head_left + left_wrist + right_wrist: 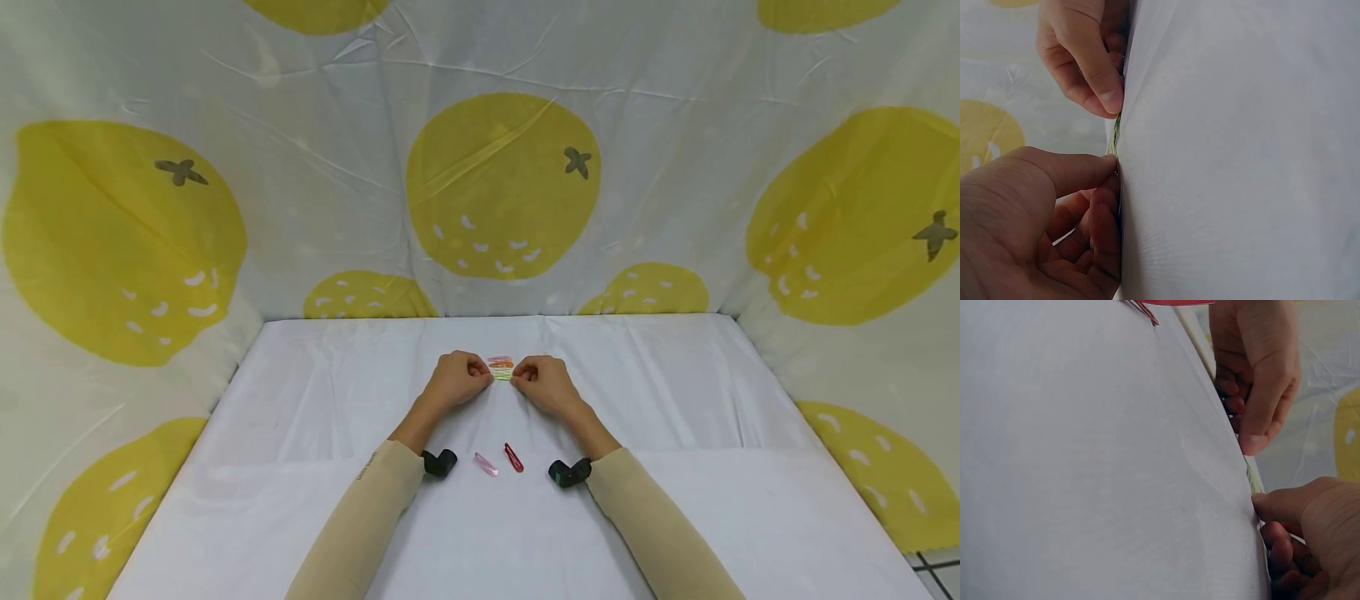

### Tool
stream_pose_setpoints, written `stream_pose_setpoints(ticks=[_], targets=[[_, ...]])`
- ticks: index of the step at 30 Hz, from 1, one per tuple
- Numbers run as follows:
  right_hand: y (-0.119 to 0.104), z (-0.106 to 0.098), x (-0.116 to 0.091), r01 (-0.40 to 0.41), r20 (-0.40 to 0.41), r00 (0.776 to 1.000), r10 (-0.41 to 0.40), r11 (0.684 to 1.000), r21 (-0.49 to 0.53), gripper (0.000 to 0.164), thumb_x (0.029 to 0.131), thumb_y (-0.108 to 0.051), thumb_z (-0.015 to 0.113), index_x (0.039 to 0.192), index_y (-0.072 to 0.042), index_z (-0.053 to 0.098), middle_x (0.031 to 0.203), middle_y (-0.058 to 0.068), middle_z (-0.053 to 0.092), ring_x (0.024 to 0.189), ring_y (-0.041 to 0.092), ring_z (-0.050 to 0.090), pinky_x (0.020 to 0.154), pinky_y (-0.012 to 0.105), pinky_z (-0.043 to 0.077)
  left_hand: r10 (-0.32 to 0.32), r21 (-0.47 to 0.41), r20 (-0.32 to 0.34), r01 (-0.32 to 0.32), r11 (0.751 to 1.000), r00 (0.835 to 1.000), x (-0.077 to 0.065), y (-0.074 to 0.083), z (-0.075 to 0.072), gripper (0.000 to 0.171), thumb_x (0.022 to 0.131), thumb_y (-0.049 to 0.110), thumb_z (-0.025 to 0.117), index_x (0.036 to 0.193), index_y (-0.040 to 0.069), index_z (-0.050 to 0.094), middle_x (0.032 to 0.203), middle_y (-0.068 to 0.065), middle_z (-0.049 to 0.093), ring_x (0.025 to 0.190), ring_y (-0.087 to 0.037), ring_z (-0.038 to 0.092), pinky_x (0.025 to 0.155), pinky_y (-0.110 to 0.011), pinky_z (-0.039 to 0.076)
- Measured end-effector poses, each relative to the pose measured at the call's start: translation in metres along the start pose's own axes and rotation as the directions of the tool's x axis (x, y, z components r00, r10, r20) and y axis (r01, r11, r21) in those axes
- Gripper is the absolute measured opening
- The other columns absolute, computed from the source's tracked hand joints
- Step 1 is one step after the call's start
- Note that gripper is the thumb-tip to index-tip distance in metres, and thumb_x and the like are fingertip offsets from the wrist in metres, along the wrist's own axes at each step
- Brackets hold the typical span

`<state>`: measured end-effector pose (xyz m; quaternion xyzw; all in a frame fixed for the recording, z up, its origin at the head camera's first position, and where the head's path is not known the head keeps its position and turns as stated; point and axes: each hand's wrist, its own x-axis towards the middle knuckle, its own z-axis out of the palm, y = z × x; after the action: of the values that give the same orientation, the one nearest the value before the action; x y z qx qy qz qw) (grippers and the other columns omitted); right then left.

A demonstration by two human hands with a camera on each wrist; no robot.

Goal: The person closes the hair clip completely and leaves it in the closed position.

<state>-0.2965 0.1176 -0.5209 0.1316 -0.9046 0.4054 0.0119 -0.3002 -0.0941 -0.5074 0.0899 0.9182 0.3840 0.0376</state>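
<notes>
A short stack of snap hair clips lies flat on the white cloth, with pink (499,359), orange (501,364) and yellow-green ones in rows. At the near side of the stack is a green hair clip (502,378). My left hand (457,379) holds its left end between thumb and fingers. The right end is pinched by my right hand (547,383), thumb and index finger together. Both wrist views show the thumbs close to the cloth, with a thin strip of green (1115,134) between them.
Nearer to me, a pink hair clip (486,464) and a red hair clip (513,457) lie apart on the white cloth (480,533), between the two wrist cameras. Behind the table hangs a lemon-print curtain (502,183), which also runs along both sides.
</notes>
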Motion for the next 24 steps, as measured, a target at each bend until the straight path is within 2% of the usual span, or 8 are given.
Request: stream_pose_setpoints(ticks=[17,24], targets=[[0.000,-0.004,0.001,-0.001,0.012,1.000,0.001,1.000,0.009,0.006,0.092,-0.015,0.076,0.095,-0.010,0.076,0.075,0.000,0.063,0.066,0.010,0.052,0.061,0.024,0.042,-0.011,-0.021,0.045,0.011,1.000,0.999,-0.003,0.002,-0.009,0.015,0.094,0.029,0.074,0.093,0.014,0.076,0.079,0.002,0.068,0.074,-0.012,0.059,0.069,-0.027,0.047],[0.001,-0.004,-0.005,-0.010,0.038,0.999,0.010,1.000,0.011,0.008,0.092,-0.015,0.076,0.097,-0.010,0.075,0.078,-0.001,0.063,0.068,0.011,0.053,0.063,0.024,0.043,0.016,0.022,0.066,-0.017,1.000,0.998,-0.009,0.000,-0.010,0.016,0.097,0.029,0.070,0.099,0.014,0.077,0.085,0.003,0.069,0.079,-0.012,0.059,0.073,-0.028,0.049]])
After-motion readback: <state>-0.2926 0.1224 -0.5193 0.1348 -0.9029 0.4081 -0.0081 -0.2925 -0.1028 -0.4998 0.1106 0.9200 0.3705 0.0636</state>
